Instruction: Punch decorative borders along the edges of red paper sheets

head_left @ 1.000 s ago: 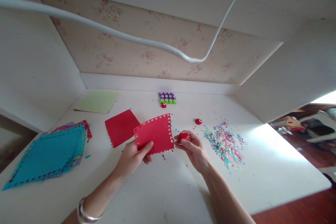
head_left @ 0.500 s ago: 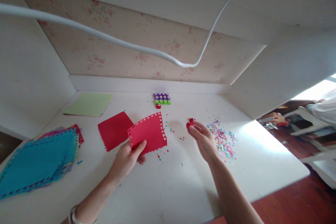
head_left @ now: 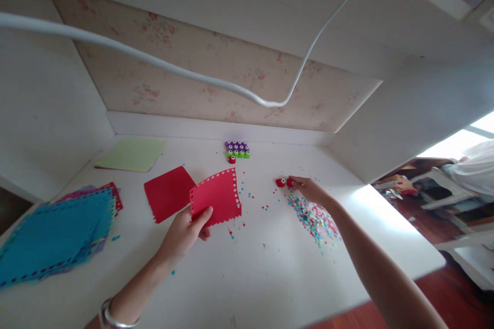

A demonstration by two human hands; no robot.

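White desktop (head_left: pixel 254 267), confetti (head_left: pixel 317 218) near right hand (head_left: pixel 311 190).

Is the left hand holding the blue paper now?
No, the left hand holds a red sheet with punched edges, while the blue paper lies apart, to its left.

Cannot see all the left hand (head_left: pixel 187 230) behind the held card (head_left: pixel 217 195), nor the blue sheet (head_left: pixel 54 235) past the frame's left edge.
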